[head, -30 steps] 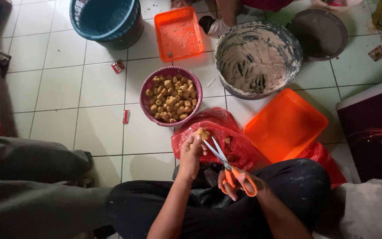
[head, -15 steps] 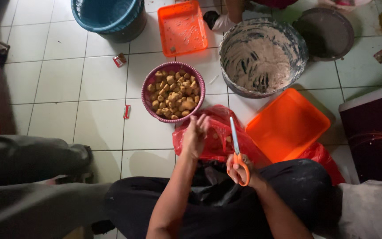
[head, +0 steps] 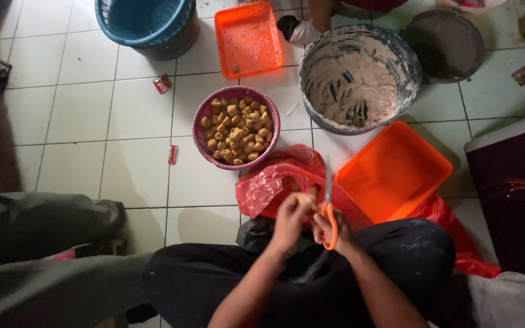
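Nearest the camera, black-trousered legs (head: 390,273) folded on the white tiled floor (head: 80,115), with a second pair of grey-clad legs (head: 37,255) stretched out at the left. Just above the lap, the left hand (head: 290,218) closed around a small yellowish food piece (head: 304,198), fingers curled over it. Right beside it, touching, the right hand (head: 334,228) gripping orange-handled scissors (head: 329,209), fingers through the loops, blades shut and pointing away, up toward the tiles. Directly under and behind both hands, a crumpled red plastic bag (head: 274,182) spread on the floor. To its right, an empty orange tray (head: 393,170), tilted, resting partly on more red plastic. Farther out, just beyond the bag, a purple bowl (head: 199,124) heaped with golden-brown fried pieces (head: 238,129). Right of that, a large grey basin (head: 411,73) smeared with pale batter. Farthest off, a second orange tray (head: 247,36), a blue basket (head: 147,21) at the top left, and a dark round lid (head: 448,42) at the top right.
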The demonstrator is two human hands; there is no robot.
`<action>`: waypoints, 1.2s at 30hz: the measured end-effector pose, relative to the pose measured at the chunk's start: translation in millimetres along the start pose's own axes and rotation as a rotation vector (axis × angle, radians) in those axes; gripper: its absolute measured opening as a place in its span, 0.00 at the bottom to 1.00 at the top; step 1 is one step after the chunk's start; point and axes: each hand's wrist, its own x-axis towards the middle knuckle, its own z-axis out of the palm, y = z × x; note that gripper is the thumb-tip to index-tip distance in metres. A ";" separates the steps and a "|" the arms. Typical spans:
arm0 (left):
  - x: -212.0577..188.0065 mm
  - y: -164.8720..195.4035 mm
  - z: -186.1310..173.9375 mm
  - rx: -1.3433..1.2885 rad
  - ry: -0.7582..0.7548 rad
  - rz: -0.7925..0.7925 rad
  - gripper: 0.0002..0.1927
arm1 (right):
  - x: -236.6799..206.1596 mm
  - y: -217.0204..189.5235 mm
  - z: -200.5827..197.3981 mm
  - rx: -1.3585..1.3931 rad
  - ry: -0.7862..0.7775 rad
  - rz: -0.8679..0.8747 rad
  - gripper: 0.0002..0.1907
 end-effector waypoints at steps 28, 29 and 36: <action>27.1 84.1 -43.8 -0.189 0.245 0.161 0.16 | -12.2 -0.3 -11.4 0.456 -0.323 -0.110 0.37; 44.7 101.1 -56.4 -0.002 0.402 0.321 0.20 | -11.4 3.5 -14.4 0.499 -0.271 -0.164 0.36; 73.5 53.0 -80.8 0.361 -0.347 0.091 0.16 | -3.1 5.1 -22.9 0.619 -0.348 -0.229 0.38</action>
